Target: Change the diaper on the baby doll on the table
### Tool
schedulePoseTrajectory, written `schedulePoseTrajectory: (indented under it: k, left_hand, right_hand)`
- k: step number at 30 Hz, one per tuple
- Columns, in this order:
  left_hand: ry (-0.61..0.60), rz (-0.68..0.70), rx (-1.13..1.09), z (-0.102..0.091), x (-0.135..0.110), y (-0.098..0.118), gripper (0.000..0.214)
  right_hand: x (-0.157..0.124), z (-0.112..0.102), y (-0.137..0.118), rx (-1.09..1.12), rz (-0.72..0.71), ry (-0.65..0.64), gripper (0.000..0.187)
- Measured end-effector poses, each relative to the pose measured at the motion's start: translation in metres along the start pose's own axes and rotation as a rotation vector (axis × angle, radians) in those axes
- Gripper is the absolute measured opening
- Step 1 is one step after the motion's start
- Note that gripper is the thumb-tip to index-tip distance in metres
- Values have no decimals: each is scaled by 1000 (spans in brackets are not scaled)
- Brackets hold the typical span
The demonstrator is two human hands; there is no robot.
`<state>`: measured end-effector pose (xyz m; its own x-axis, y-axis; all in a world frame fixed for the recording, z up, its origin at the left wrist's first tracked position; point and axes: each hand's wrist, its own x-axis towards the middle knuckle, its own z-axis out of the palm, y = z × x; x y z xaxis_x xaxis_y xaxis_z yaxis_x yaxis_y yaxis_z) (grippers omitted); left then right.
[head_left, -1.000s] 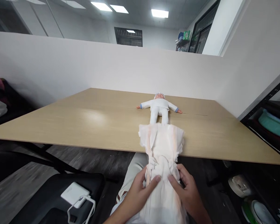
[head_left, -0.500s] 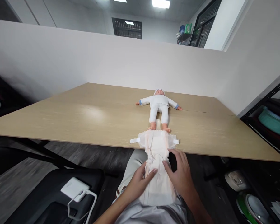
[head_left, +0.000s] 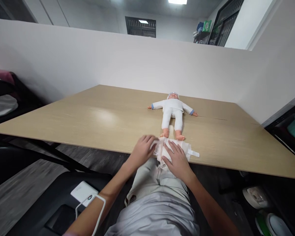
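Note:
A white and pale pink disposable diaper (head_left: 187, 147) lies folded at the table's front edge, its lower part hanging over my lap. My right hand (head_left: 177, 159) rests flat on it with the fingers spread. At the diaper's left side, my left hand (head_left: 143, 150) is bent round the side wing; its fingertips are slightly blurred and the left tape tab is hidden there. On the right, the white tape tab (head_left: 194, 153) sticks out. Just beyond the diaper a baby doll (head_left: 172, 106) in white clothes lies on its back, arms spread, feet close to the diaper.
The wide wooden table (head_left: 123, 121) reaches back to a white partition (head_left: 127, 62). On a black chair (head_left: 51, 196) at left sits a white power bank (head_left: 84, 193) with a cable. Dark shelving with containers (head_left: 255, 197) stands at right.
The diaper's near part has been folded up and away from my lap. Both hands have moved forward to the table edge; the right now lies flat on the diaper.

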<state>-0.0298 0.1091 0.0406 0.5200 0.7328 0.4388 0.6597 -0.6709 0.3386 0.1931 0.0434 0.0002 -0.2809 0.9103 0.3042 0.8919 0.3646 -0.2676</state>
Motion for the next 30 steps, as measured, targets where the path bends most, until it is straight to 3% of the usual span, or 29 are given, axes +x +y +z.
schedulePoseTrajectory:
  k: [4, 8, 11, 13, 18, 21, 24, 27, 30]
  left_hand:
    - [-96, 92, 210, 18, 82, -30, 64]
    - [-319, 395, 290, 33, 144, -38, 101]
    - [-472, 630, 267, 41, 170, -37, 118]
    - [-520, 734, 205, 47, 178, -35, 108]
    - [-478, 809, -36, 50, 183, -36, 45]
    - [-441, 772, -204, 38, 193, -35, 39]
    - [-410, 722, -406, 13, 215, -29, 38]
    - [-345, 589, -548, -14, 242, -21, 36]
    - [-304, 487, -598, -34, 264, -16, 39]
  right_hand:
    - [0, -4, 2, 7, 5, -10, 60]
    - [-1, -3, 5, 46, -13, -3, 62]
    - [-3, -3, 5, 80, -12, 6, 62]
    - [-5, -4, 4, 94, -4, 2, 64]
    - [-4, -10, 7, 142, -11, -61, 71]
    - [3, -14, 16, 154, -23, -107, 72]
    - [18, -16, 29, 152, -53, -182, 73]
    - [40, -13, 46, 145, -88, -245, 67]
    - [71, -4, 66, 139, -84, -218, 63]
